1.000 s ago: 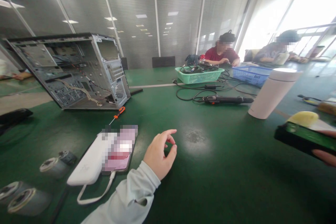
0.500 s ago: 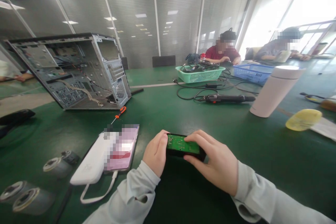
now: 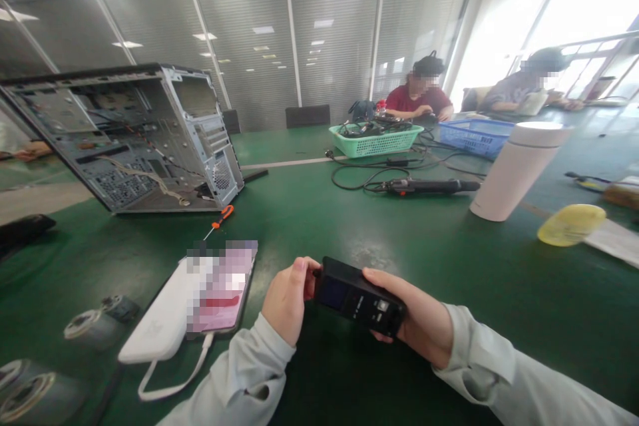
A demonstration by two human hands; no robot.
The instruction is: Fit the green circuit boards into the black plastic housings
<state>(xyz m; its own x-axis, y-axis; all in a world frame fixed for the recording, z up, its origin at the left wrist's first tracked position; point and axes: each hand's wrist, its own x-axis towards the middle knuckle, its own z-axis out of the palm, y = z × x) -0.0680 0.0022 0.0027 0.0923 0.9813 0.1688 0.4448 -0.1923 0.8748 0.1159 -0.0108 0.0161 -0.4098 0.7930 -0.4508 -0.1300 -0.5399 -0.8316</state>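
Note:
A black handheld device (image 3: 359, 298) with a small dark screen and white-marked buttons is tilted in front of me, its face toward me. My right hand (image 3: 417, 313) grips its right end, thumb along the upper edge and fingertips showing beneath. At its left end, my left hand (image 3: 289, 296) is closed, with thumb and finger pinched against the corner. The device's back is hidden. To the left of my hands lie a phone (image 3: 232, 286) with a lit screen and a white power bank (image 3: 167, 319), with a white cable looping between them.
An open computer case (image 3: 144, 140) stands back left, an orange-handled screwdriver (image 3: 222, 215) before it. Several metal cylinders (image 3: 90, 329) sit at left. Farther off are a green basket (image 3: 374, 143), a black electric screwdriver (image 3: 429, 186), a blue basket (image 3: 476, 136) and a pink tumbler (image 3: 516, 173). Two people sit beyond.
The device has been turned over: its green circuit board faced up before, and now the screen and buttons show. My right hand has shifted to grip its right end.

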